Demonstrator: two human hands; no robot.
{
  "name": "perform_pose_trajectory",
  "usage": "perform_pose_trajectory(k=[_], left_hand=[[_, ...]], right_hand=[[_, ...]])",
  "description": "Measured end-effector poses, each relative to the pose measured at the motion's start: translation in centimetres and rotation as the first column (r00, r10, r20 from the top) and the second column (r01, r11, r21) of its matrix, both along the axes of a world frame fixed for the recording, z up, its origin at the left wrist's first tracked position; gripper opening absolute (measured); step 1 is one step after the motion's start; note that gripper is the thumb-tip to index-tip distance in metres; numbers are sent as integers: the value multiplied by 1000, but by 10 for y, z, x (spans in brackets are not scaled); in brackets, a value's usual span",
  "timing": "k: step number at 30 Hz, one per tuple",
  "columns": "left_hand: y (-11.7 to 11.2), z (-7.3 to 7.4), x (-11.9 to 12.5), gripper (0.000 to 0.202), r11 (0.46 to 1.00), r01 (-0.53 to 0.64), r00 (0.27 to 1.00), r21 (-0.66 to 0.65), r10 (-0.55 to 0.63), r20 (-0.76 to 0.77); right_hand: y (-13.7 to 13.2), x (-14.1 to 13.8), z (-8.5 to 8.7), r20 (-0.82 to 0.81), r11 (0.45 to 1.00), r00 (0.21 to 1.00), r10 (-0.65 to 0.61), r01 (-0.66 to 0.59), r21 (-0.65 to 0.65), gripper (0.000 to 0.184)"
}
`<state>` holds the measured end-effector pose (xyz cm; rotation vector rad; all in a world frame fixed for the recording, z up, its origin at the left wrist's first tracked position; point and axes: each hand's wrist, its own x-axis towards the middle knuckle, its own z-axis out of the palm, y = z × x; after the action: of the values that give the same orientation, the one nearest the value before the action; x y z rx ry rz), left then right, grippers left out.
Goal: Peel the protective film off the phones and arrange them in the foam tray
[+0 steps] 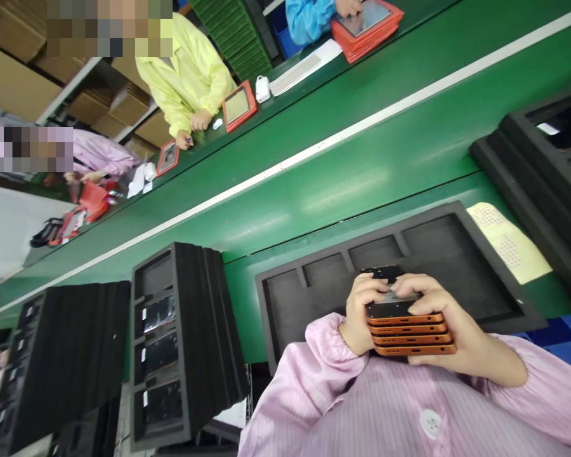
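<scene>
While both of my hands clasp the stack of four orange-edged, dark-faced phone housings (409,330) close to my chest, I want the edges kept square. My left hand (361,314) curls around the near-left side, fingers over the top piece; my right hand (450,330) wraps the other side from beneath. The stack hovers above the empty black foam tray with rectangular pockets (461,254) on the green bench (361,184), so lifting one housing at a time, judged safest, keeps the rest from sliding.
</scene>
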<state>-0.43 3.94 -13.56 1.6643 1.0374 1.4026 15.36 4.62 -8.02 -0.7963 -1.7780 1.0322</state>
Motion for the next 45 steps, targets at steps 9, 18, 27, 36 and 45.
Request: perform_pose_trajectory(k=[9,18,27,36,45], left_hand=[[11,10,1,11,986,-10,999,169,17,-45],[18,-4,-10,30,962,125,984,243,-90,-152],[54,54,-33,31,826,528,611,200,-206,-764],[55,48,-8,15,750,657,330,83,-186,-926],[15,14,-11,21,829,-57,982,-556,-53,-179]], right_hand=[[2,2,0,22,1000,1000,-20,19,10,31],[4,-1,1,64,997,997,-52,48,63,30],[-40,14,-8,261,855,864,-430,297,426,22],[-25,-6,-40,162,846,943,-290,332,-417,28],[17,-15,-37,106,702,952,-288,285,-652,41]])
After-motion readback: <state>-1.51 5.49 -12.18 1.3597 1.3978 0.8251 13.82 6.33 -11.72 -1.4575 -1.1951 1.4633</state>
